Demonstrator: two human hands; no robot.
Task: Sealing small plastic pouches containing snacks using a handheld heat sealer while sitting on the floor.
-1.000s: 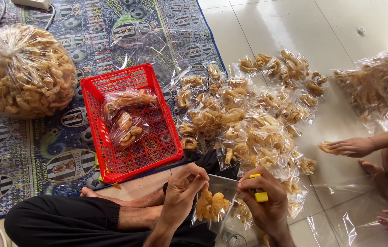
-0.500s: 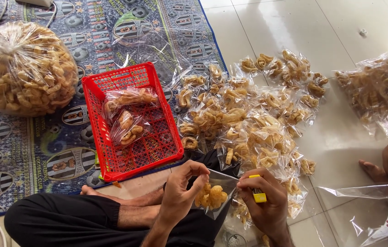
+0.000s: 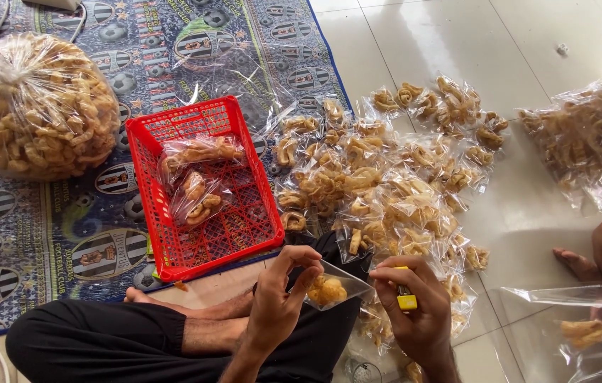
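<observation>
My left hand [image 3: 279,301] pinches the top edge of a small clear plastic bag of fried snacks [image 3: 330,287] over my lap. My right hand [image 3: 414,308] is closed around a yellow lighter [image 3: 406,298], held close to the bag's open corner. Just beyond my hands a pile of several small filled snack bags [image 3: 379,177] lies on the white tiled floor. A red plastic basket [image 3: 166,245] to the left holds three filled bags [image 3: 198,177].
A big clear sack of snacks [image 3: 35,106] rests on the patterned blue mat [image 3: 45,234] at far left. Another large bag of snacks [image 3: 588,138] lies at right. Another person's foot [image 3: 577,264] and hand with a clear bag [image 3: 599,330] are at lower right.
My left hand has lifted the small bag and turned its open edge toward the lighter. The other person's hand drew back from the floor to the lower right with a bag.
</observation>
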